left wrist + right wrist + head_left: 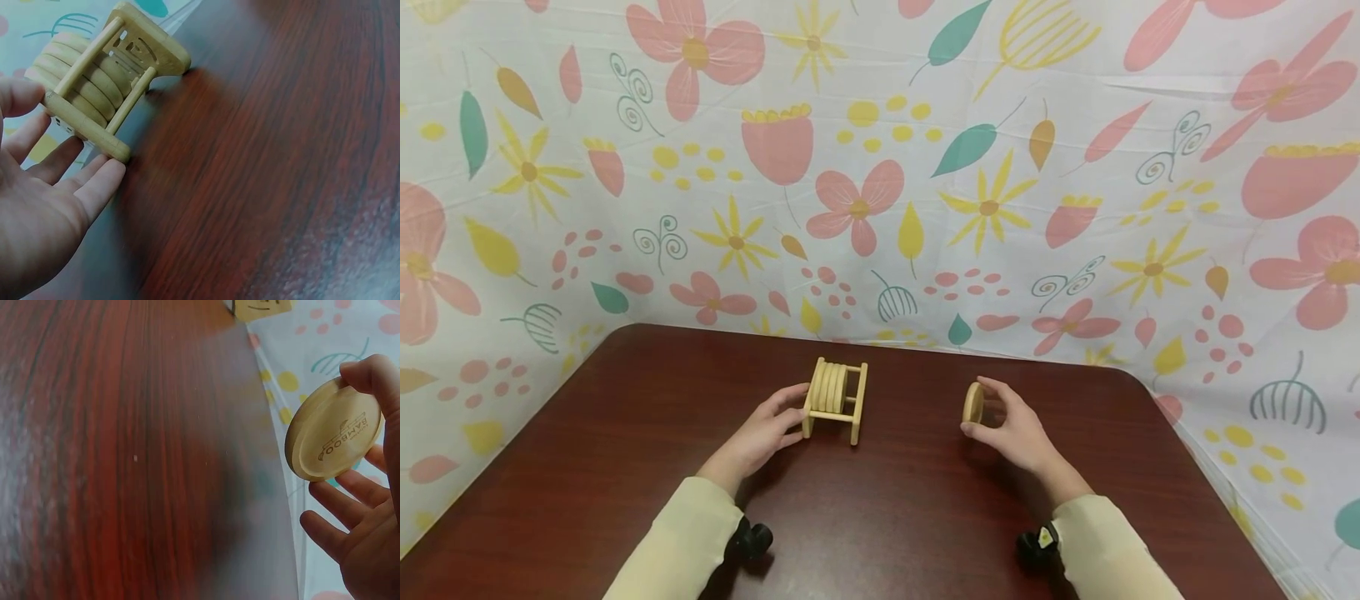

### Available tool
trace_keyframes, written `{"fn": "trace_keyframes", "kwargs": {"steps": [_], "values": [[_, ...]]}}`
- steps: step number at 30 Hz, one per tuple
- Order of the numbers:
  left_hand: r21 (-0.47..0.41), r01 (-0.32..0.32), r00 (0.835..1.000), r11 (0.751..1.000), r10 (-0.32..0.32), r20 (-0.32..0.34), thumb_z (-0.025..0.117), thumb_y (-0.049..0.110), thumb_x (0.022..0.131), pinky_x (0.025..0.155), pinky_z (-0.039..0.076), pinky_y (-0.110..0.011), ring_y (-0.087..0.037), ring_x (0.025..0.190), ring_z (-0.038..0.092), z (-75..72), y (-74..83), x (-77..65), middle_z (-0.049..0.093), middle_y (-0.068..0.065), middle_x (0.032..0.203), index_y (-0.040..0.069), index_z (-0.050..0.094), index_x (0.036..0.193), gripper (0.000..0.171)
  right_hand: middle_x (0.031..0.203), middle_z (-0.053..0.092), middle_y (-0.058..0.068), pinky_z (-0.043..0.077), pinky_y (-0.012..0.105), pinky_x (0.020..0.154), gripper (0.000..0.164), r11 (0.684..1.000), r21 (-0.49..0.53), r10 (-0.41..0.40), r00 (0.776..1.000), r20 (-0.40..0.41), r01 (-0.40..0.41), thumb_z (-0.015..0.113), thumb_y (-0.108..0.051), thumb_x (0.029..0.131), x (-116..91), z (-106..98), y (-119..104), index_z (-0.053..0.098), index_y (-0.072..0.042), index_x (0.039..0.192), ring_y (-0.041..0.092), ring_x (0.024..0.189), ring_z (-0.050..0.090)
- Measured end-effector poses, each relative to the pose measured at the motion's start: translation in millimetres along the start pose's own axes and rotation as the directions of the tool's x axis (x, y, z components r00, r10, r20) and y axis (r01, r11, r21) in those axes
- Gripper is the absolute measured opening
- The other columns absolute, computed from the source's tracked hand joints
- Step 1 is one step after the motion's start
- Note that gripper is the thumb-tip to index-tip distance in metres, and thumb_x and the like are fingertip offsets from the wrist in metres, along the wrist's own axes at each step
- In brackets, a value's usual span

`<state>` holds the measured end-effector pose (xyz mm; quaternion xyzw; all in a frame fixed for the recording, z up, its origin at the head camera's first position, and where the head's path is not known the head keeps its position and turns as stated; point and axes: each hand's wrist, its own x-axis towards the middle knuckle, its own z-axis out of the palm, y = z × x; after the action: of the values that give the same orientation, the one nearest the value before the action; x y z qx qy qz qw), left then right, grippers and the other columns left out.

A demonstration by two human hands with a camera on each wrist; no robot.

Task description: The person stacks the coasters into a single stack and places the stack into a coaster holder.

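A small wooden coaster rack (861, 408) stands on the table, a row of round wooden coasters (828, 387) on edge between its rods. My left hand (767, 427) holds the rack at its left end panel. In the left wrist view the thumb lies at one end of that panel (87, 128), fingers along its outer side. To the right, my right hand (1017, 432) pinches one round coaster (973, 404) by its rim, tilted on edge. The right wrist view shows "BAMBOO" lettering on the face of that coaster (337, 431), thumb above and fingertips below.
Both hands work over a dark reddish-brown table (895, 517) with rounded far corners. A white cloth (880, 250) printed with flowers and leaves hangs behind it and down the sides. A dark camera (752, 540) sits at each wrist.
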<state>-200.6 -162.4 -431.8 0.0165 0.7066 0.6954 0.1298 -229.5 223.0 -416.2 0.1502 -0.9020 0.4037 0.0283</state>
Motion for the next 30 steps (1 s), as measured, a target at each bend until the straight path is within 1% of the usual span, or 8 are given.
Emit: {"fn": "trace_keyframes", "kwargs": {"steps": [4, 8, 13, 19, 30], "values": [[0.003, 0.001, 1.000, 1.000, -0.001, -0.003, 0.045, 0.013, 0.098, 0.104, 0.039, -0.050, -0.030, 0.126, 0.047, 2.4, 0.1, 0.5, 0.041, -0.018, 0.140, 0.013, 0.032, 0.146, 0.050, 0.132, 0.050, 0.017, 0.049, 0.052, 0.090, 0.078, 1.000, 0.005, -0.003, 1.000, 0.005, 0.003, 0.077, -0.032, 0.078, 1.5, 3.1, -1.9, 0.038, -0.013, 0.142, 0.039, 0.116, 0.055], [0.002, 0.008, 1.000, 1.000, -0.008, -0.013, 0.044, 0.012, 0.098, 0.104, 0.039, -0.049, -0.030, 0.125, 0.047, 3.5, -0.1, 0.9, 0.043, -0.018, 0.138, 0.013, 0.032, 0.146, 0.049, 0.131, 0.051, 0.017, 0.049, 0.052, 0.090, 0.078, 1.000, 0.014, -0.008, 1.000, 0.004, 0.008, 0.078, -0.031, 0.077, 3.6, 6.8, -5.9, 0.039, -0.013, 0.142, 0.038, 0.115, 0.056], [0.010, 0.008, 1.000, 1.000, -0.008, -0.023, 0.043, 0.011, 0.097, 0.104, 0.039, -0.049, -0.028, 0.125, 0.046, 4.2, 0.7, 0.8, 0.037, -0.016, 0.144, 0.012, 0.032, 0.145, 0.050, 0.131, 0.052, 0.016, 0.048, 0.052, 0.091, 0.078, 1.000, 0.027, -0.012, 1.000, 0.010, 0.012, 0.079, -0.030, 0.076, 6.7, 11.8, -10.1, 0.039, -0.013, 0.141, 0.037, 0.116, 0.056], [0.012, 0.013, 1.000, 1.000, -0.012, -0.023, 0.042, 0.010, 0.096, 0.106, 0.036, -0.051, -0.031, 0.131, 0.040, 5.6, 2.9, 0.6, 0.028, -0.014, 0.150, 0.012, 0.030, 0.146, 0.051, 0.131, 0.052, 0.016, 0.047, 0.051, 0.093, 0.079, 0.999, 0.040, -0.016, 0.999, 0.027, 0.015, 0.078, -0.032, 0.077, 9.7, 16.9, -13.3, 0.039, -0.012, 0.142, 0.037, 0.117, 0.055], [0.011, 0.014, 0.999, 1.000, -0.014, -0.035, 0.041, 0.009, 0.095, 0.106, 0.036, -0.051, -0.030, 0.128, 0.042, 7.1, 5.4, 1.9, 0.026, -0.014, 0.151, 0.011, 0.028, 0.146, 0.053, 0.132, 0.052, 0.014, 0.049, 0.050, 0.091, 0.078, 0.997, 0.065, -0.037, 0.999, 0.034, 0.034, 0.079, -0.030, 0.076, 15.6, 27.3, -26.7, 0.040, -0.015, 0.141, 0.034, 0.116, 0.056]]}}
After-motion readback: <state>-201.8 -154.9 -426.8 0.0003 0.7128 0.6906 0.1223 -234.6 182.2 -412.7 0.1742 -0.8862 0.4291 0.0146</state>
